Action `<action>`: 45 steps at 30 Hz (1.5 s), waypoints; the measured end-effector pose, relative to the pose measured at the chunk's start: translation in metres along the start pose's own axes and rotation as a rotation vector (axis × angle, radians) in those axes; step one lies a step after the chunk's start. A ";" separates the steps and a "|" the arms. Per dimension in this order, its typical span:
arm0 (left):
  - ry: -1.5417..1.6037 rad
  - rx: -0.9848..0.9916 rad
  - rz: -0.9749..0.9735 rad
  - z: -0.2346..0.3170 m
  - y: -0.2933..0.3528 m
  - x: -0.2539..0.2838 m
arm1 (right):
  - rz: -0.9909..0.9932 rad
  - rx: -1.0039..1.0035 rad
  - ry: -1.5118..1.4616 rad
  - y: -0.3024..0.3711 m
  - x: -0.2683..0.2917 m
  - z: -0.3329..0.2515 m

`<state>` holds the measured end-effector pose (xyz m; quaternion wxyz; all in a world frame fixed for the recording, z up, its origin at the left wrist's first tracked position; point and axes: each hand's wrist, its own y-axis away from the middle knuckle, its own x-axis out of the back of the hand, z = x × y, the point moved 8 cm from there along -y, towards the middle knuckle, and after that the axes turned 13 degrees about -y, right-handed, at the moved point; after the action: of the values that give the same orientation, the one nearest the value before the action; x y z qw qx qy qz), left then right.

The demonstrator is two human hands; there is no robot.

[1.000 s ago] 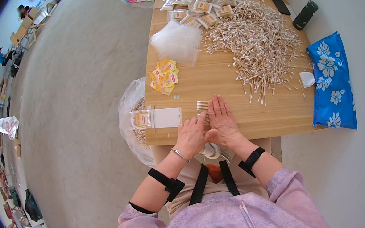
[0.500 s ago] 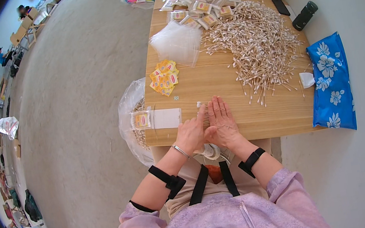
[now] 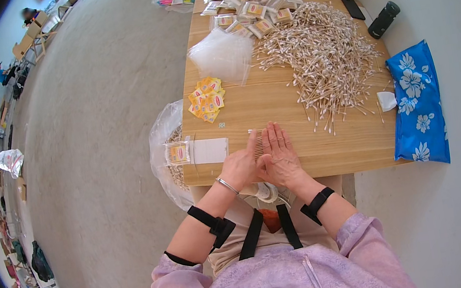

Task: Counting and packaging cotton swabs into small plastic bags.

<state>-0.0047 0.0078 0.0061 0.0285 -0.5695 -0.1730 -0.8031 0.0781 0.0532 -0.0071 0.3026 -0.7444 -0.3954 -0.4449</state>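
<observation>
A small row of cotton swabs (image 3: 258, 144) lies on the table near its front edge, between my two hands and partly hidden by them. My right hand (image 3: 281, 157) lies flat along the row's right side, its fingers stretched out and together. From the left, my left hand (image 3: 241, 166) reaches in with the index finger extended along the swabs; its other fingers are mostly hidden. The thumbs meet near the row's close end. Left of my hands is a white card (image 3: 211, 151), beside a clear packet of swabs with a yellow label (image 3: 177, 152).
A large heap of loose swabs (image 3: 331, 55) covers the table's right side. Filled packets (image 3: 257, 7), clear bags (image 3: 222, 55) and yellow labels (image 3: 207, 100) lie farther back and left. A blue floral pouch (image 3: 416, 105), dark bottle (image 3: 384, 19) and phone (image 3: 352, 7) line the right.
My left hand has shifted slightly, its index finger now straighter along the swabs. My right hand stays flat in nearly the same place.
</observation>
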 end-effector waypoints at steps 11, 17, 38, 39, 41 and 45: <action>-0.004 0.045 0.066 -0.009 -0.007 0.012 | -0.029 -0.014 0.018 -0.001 0.005 -0.001; 0.188 0.013 0.450 -0.025 -0.036 0.033 | -0.013 -0.025 -0.041 -0.001 0.006 -0.006; 1.256 0.023 0.435 -0.015 -0.006 -0.011 | -0.024 -0.078 -0.100 0.011 0.001 -0.021; 1.258 0.027 0.436 -0.017 -0.007 -0.013 | -0.035 -0.087 -0.109 0.011 0.000 -0.022; 1.371 0.031 0.436 -0.022 -0.008 -0.018 | -0.027 -0.096 -0.117 0.012 -0.004 -0.025; 1.379 0.037 0.408 -0.031 -0.006 -0.015 | -0.016 -0.145 -0.148 0.003 -0.016 -0.030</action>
<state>-0.0286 0.0013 -0.0180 0.2906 0.0471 -0.0195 -0.9555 0.0635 0.0223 -0.0087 0.2142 -0.7920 -0.3893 -0.4187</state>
